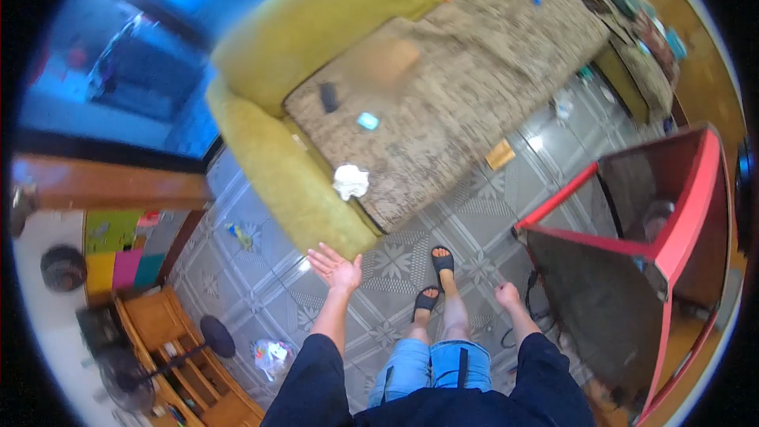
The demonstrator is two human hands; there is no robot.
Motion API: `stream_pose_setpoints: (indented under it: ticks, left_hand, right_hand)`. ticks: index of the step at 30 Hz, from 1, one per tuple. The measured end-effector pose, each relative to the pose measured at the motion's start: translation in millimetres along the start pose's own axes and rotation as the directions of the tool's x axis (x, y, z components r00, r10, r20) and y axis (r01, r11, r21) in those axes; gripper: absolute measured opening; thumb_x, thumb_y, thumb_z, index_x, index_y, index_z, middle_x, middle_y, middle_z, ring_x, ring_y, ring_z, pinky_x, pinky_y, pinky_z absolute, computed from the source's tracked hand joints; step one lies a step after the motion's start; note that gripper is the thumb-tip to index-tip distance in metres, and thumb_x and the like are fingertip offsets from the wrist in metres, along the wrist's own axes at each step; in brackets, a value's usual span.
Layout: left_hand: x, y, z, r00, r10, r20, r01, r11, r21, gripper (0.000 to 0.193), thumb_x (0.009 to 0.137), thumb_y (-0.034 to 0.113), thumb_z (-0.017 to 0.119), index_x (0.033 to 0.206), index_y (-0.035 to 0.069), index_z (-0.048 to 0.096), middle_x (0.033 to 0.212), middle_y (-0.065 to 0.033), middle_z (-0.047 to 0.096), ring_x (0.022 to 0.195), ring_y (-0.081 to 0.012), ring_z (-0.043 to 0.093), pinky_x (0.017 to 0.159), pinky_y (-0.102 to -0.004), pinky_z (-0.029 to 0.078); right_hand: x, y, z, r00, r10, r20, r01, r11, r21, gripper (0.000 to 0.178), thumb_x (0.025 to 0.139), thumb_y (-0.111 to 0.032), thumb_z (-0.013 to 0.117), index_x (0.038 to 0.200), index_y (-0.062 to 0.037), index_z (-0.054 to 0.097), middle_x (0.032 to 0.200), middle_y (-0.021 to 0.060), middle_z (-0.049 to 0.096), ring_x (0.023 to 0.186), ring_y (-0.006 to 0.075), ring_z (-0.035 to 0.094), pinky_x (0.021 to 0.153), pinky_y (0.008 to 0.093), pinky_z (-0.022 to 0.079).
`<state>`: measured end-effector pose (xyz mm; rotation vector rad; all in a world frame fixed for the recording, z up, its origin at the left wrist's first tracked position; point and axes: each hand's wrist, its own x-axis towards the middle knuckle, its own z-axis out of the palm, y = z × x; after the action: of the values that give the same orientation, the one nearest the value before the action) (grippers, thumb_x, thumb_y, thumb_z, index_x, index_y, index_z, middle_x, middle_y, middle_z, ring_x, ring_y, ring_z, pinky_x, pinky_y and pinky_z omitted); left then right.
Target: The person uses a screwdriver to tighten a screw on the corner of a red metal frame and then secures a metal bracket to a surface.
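Observation:
My left hand is held out with spread fingers, palm showing and nothing in it. It appears in front of the rounded end of a green sofa; touching or apart is hard to judge. On the sofa's corner, just beyond that hand, lies a crumpled white cloth or tissue. Lower right, my right hand hangs with its fingers curled in, and nothing shows in it. It is nearest to the red-framed, dark-panelled stand and some black cable on the floor.
A brown patterned cover spreads over the sofa seat, bearing a black flat object and a light-blue item. A yellowish piece lies by the sofa's front. Left stand a fan, a wooden cabinet and a plastic bag on grey tiles.

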<state>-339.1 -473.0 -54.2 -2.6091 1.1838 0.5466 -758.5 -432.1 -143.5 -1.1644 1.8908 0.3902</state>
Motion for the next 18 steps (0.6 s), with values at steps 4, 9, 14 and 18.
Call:
stream_pose_setpoints:
  ticks: [4, 9, 14, 18]
  left_hand:
    - [10.4, -6.0, 16.3, 0.996, -0.014, -0.085, 0.021, 0.996, 0.084, 0.105, 0.072, 0.055, 0.052, 0.128, -0.007, -0.012, 0.129, -0.0381, -0.010, 0.123, -0.0488, -0.007, 0.100, -0.0511, 0.004]
    - [16.6, -17.9, 26.7, 0.984, 0.008, -0.178, 0.035, 0.971, 0.238, 0.100, 0.074, 0.061, 0.044, 0.130, -0.004, -0.007, 0.130, -0.0375, -0.001, 0.123, -0.0484, 0.005, 0.100, -0.0509, 0.012]
    - [-1.0, -13.0, 49.4, 0.954, 0.099, -0.282, -0.037, 0.975, 0.217, 0.095, 0.078, 0.057, 0.043, 0.130, -0.005, -0.005, 0.129, -0.0388, 0.004, 0.121, -0.0504, 0.010, 0.098, -0.0528, 0.015]
    - [-53.4, 1.6, 104.2, 0.847, 0.298, -0.441, -0.156, 0.931, 0.331, 0.083, 0.080, 0.047, 0.044, 0.129, -0.008, 0.008, 0.128, -0.0367, 0.016, 0.120, -0.0478, 0.017, 0.100, -0.0493, 0.016]
  right_hand:
    - [-17.1, 36.0, 57.9, 0.997, 0.081, -0.014, -0.081, 0.997, -0.005, 0.025, 0.072, -0.022, 0.046, 0.084, -0.0072, 0.062, 0.085, 0.0160, 0.061, 0.078, 0.0307, 0.059, 0.068, 0.0405, 0.046]
    - [-65.1, 34.7, 112.2, 0.995, -0.082, 0.065, 0.068, 0.980, 0.187, 0.022, 0.075, -0.023, 0.045, 0.084, -0.0092, 0.059, 0.083, 0.0146, 0.060, 0.076, 0.0329, 0.057, 0.065, 0.0430, 0.045]
    - [-98.6, 76.8, 122.0, 0.985, -0.166, 0.034, 0.144, 0.926, 0.350, 0.022, 0.076, -0.023, 0.044, 0.085, -0.0076, 0.057, 0.084, 0.0174, 0.059, 0.080, 0.0349, 0.057, 0.070, 0.0447, 0.045]
    - [-96.3, 146.8, 120.0, 0.998, -0.049, 0.025, 0.038, 0.939, 0.343, 0.021, 0.076, -0.023, 0.044, 0.085, -0.0084, 0.058, 0.084, 0.0155, 0.060, 0.080, 0.0338, 0.057, 0.069, 0.0444, 0.045]
